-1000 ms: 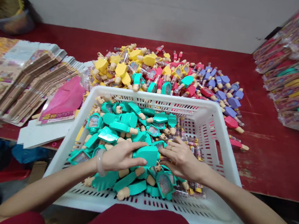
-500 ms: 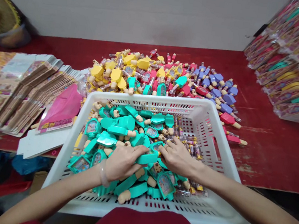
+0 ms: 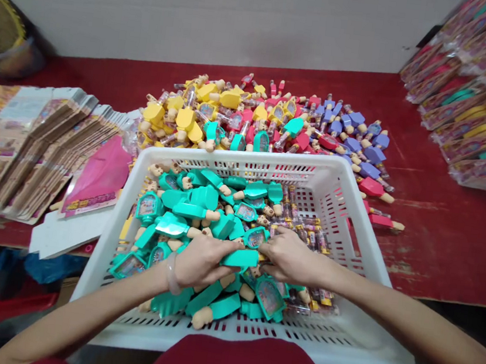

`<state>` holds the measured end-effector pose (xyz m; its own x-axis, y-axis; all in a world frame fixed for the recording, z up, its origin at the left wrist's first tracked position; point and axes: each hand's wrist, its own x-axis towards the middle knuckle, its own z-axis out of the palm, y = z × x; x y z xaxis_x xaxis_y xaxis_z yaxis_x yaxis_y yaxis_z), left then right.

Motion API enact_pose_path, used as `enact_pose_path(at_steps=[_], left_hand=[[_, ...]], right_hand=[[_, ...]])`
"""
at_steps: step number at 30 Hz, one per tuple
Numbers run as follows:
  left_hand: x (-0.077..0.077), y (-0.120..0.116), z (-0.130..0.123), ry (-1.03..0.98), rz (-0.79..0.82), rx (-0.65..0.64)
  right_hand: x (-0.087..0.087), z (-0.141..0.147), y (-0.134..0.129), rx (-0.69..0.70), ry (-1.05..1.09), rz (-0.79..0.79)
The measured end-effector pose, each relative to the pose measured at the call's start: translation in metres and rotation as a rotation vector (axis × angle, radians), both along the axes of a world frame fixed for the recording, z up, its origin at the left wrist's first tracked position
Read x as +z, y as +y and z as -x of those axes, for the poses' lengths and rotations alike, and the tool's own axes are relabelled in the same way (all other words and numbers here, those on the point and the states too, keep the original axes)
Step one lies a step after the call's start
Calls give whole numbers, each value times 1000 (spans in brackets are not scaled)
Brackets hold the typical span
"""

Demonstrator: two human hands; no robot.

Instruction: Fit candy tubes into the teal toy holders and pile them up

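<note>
Over the middle of the white perforated plastic basket (image 3: 356,343), the left hand (image 3: 201,262) is clamped on a teal popsicle-shaped toy (image 3: 240,258), thumb below and fingers above, the toy's flat head pointing toward the basket's right side. The right hand (image 3: 284,257) is at that end of the toy, its fingers curled in; whether they grip anything cannot be told, as their tips are partly hidden. The two hands are near each other but apart. Inside the basket, more teal popsicle-shaped toys (image 3: 203,198) with beige ends fill the left and middle, and small clear tubes with yellow bands (image 3: 318,238) lie along the right. Behind the basket is a heap of yellow toys (image 3: 185,119), red toys (image 3: 370,187) and purple toys (image 3: 374,155), with a few teal ones at its front. Left of the basket lie fanned printed cards (image 3: 47,152) and a pink plastic piece (image 3: 105,165); stacked packaged toys (image 3: 483,135) stand beyond its right side.
</note>
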<state>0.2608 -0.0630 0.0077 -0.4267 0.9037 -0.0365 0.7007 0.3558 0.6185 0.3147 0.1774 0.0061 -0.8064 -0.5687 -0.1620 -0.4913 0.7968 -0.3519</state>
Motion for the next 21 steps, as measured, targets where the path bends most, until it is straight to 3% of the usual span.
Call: enact_pose_path(at_steps=[4,7,8,10,13,15,16,18,21], left_hand=[[1,-4,4,457,-13,-293],[10,-5,19,578,-42,-368],[14,-5,28,579,-48,-359],[26,-4,56,572,-48,-227],[43,5,102,620,-78,199],[48,20,117,693,-86,408],[47,31,117,712,-80,450],[34,54,100,656,-37,397],[-4,86,57,409,157,116]], right_hand=[[-2,10,7,-11,-782,416],[3,20,13,15,-1045,590],[7,24,17,-34,-997,609],[16,32,31,-267,-706,659],[22,42,57,-721,-186,793],[16,45,70,-839,-102,850],[11,45,72,-839,-95,838],[2,45,71,-778,-98,741],[-4,43,59,-707,-52,536]])
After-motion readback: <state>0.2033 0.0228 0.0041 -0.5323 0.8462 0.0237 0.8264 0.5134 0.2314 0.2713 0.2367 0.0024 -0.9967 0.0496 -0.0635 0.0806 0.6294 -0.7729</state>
